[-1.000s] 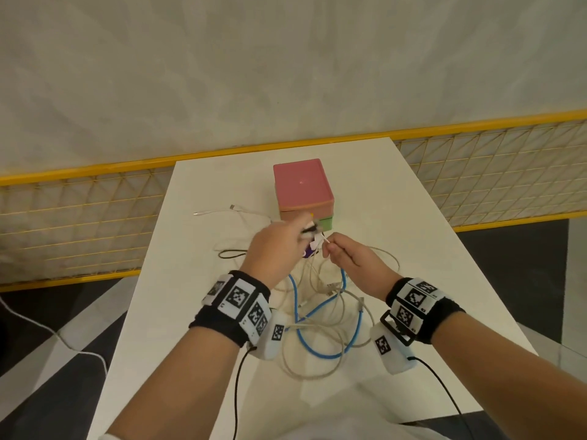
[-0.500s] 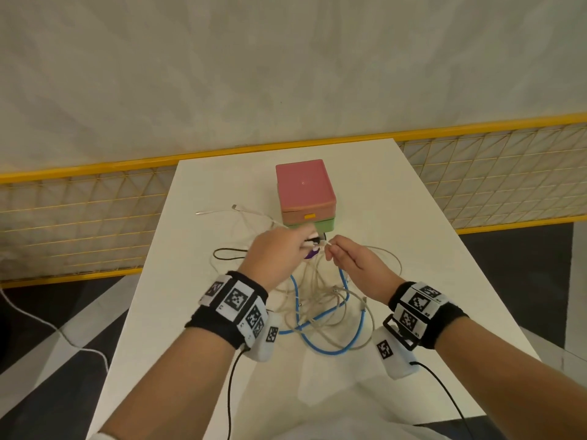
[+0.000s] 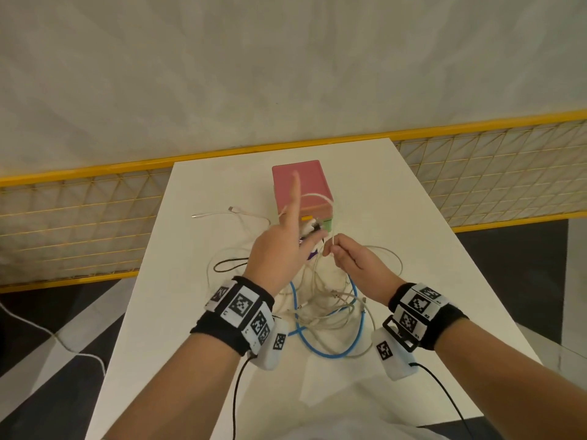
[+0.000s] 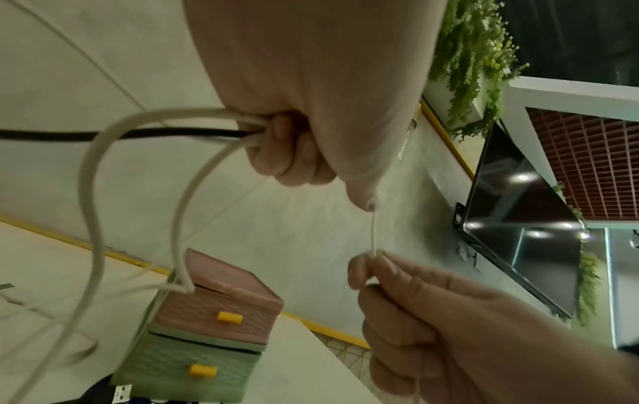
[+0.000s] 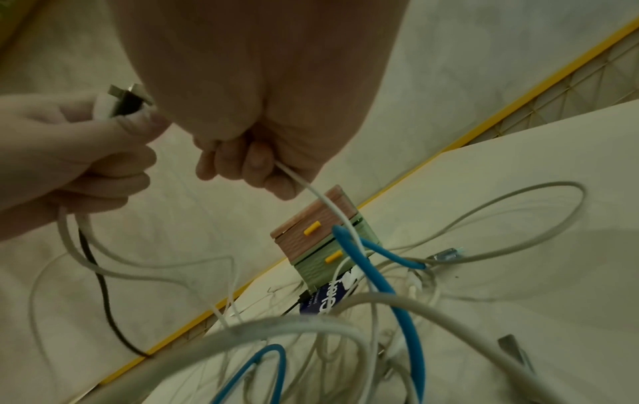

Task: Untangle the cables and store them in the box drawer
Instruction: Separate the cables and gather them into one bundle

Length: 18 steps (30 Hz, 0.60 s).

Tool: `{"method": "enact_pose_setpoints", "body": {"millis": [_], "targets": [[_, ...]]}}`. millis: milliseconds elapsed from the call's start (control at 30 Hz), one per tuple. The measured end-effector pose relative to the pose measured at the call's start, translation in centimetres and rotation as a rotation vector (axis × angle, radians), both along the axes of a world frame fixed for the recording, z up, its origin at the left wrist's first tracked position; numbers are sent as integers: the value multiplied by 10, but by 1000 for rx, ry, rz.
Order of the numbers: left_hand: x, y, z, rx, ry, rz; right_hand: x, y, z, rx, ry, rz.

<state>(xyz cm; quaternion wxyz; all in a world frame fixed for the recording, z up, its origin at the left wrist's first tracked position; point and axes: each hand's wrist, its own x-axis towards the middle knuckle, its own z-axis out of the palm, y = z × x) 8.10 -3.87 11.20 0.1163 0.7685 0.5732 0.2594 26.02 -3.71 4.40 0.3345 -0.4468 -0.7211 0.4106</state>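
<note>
A tangle of white and grey cables [image 3: 327, 308] with a blue cable [image 3: 330, 352] lies on the white table [image 3: 413, 249] in front of me. My left hand [image 3: 286, 249] is raised over it and grips several cable ends, white and black [image 4: 214, 134], with their USB plugs [image 5: 124, 102] sticking out; its index finger points straight up. My right hand [image 3: 338, 254] pinches a thin white cable [image 4: 373, 237] just right of the left hand. Behind both stands the small box [image 3: 301, 185], pink over green, with its two yellow-handled drawers [image 4: 207, 341] pushed in.
Two loose white plug ends [image 3: 233, 209] lie on the table left of the box, and a black loop [image 3: 227, 265] lies nearer me. A dark blue printed packet [image 5: 325, 300] sits before the box. A yellow mesh fence [image 3: 79, 223] flanks the table.
My left index finger has straightened and now points up over the box. A white loop has risen in front of the box. Both hands keep their hold on the cables.
</note>
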Motion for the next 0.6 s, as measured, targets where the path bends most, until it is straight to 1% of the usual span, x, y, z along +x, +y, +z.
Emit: {"method": "enact_pose_setpoints", "body": {"millis": [33,100,167,233,300,367,433,500,533,600], "targets": [[-3,2,0,50,-2,-17,1,0,-1,-3,-8,-11],[-5,5,1,100,85,-115,1,0,-2,-27,-17,-27],[-2,6,-1,16,240,-245,-1,1,-1,-66,27,-1],[0,9,-8,-85,310,-315,-1,0,3,-110,131,54],[0,12,-13,-134,295,-324,0,0,5,-159,259,96],[0,14,-14,-134,277,-333,3,2,3,-186,290,111],[-3,16,-8,-117,252,-278,6,4,0,-166,216,102],[-11,23,-3,-57,177,-157,10,7,-4,-137,130,74],[-13,26,-2,-35,144,-128,12,7,-4,-133,104,63],[-11,26,0,-38,122,-178,12,8,-1,-126,74,54]]}}
